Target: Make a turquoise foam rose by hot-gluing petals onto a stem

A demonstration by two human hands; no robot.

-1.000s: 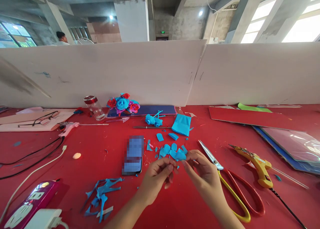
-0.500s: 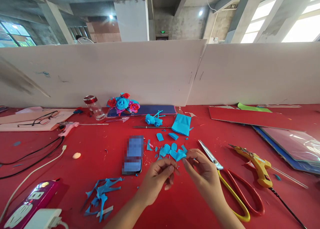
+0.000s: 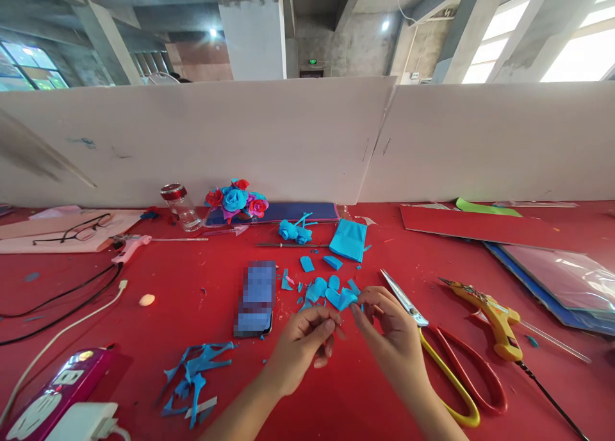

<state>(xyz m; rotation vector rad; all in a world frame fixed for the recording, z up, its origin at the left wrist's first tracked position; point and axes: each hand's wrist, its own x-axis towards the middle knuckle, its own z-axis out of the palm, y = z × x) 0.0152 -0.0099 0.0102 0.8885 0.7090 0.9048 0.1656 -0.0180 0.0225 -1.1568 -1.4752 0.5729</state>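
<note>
My right hand (image 3: 388, 325) is closed in a pinch, with the edge of a blue paper petal (image 3: 344, 299) between thumb and forefinger. Close beside it, my left hand (image 3: 310, 341) has its thumb pressed to the forefinger; whatever it may hold is too small to make out. Several loose blue petals (image 3: 316, 290) lie just beyond the fingertips. Farther back are a rolled blue paper flower (image 3: 295, 231) and a stack of blue paper squares (image 3: 348, 240). Scissors (image 3: 418, 322) with red and yellow handles rest right of my right hand.
A phone (image 3: 254, 300) lies left of the petals, with blue paper scraps (image 3: 196, 377) nearer me. A yellow glue gun (image 3: 490, 316) is at right, a pink one (image 3: 132, 247) at left. A paper bouquet (image 3: 236, 199), a glass bottle (image 3: 181, 208) and a power strip (image 3: 57, 390) also stand there.
</note>
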